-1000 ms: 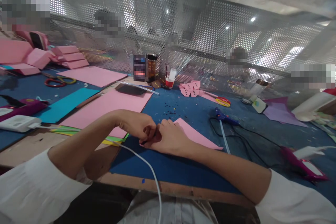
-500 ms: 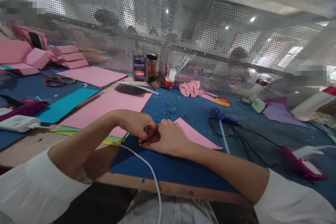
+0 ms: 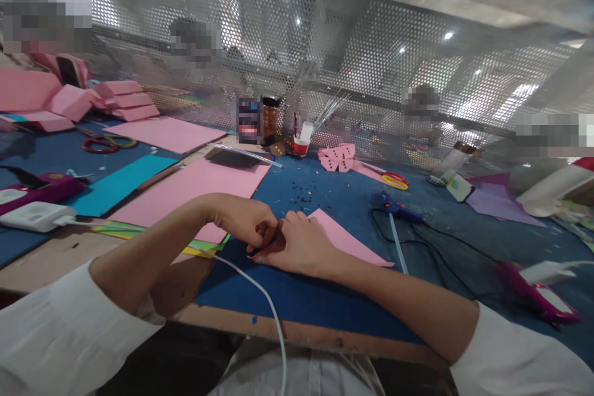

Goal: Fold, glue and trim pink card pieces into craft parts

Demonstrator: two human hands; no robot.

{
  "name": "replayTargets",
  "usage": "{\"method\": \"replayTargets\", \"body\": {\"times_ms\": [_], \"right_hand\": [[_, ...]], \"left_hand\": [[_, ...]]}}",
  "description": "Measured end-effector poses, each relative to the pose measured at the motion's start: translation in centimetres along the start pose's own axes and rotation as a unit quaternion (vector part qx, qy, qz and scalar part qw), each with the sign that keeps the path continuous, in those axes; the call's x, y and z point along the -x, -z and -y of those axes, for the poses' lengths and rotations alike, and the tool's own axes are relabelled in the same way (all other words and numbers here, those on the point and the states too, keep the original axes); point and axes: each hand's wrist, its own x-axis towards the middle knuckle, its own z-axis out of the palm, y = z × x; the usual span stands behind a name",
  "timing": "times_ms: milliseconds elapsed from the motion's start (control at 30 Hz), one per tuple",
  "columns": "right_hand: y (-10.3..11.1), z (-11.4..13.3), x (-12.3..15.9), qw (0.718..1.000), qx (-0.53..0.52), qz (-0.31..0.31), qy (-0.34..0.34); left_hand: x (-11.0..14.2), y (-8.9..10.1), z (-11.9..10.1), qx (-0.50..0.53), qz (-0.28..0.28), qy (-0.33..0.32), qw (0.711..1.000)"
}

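At mat centre, near edge: both hands meeting over pink paper.
Left hand: curled, fingertips pinched toward right hand; what sits in the pinch hidden, cannot tell.
Right hand: knuckles up, loosely closed, pressing down on pink sheet; grip on anything not visible.
Sheet position: flat on blue mat, near corner tucked under right hand, rest fanning out to the right and away.
Long axis: runs from hands toward right, roughly along right forearm.
Nearer hand: right, on top of sheet; left touching only at near-left tip.
Nearby: blue glue gun just right of sheet, apart; white cable below hands; larger pink sheet to left; scissors farther back.
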Motion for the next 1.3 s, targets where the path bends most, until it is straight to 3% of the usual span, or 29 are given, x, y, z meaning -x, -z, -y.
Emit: {"method": "replayTargets", "body": {"times_ms": [1300], "right_hand": [[-0.14,-0.48,0.19,0.999,-0.040,0.002,0.024]], "left_hand": [[0.41,0.26,-0.20,-0.014,0.011,0.008,1.000]]}}
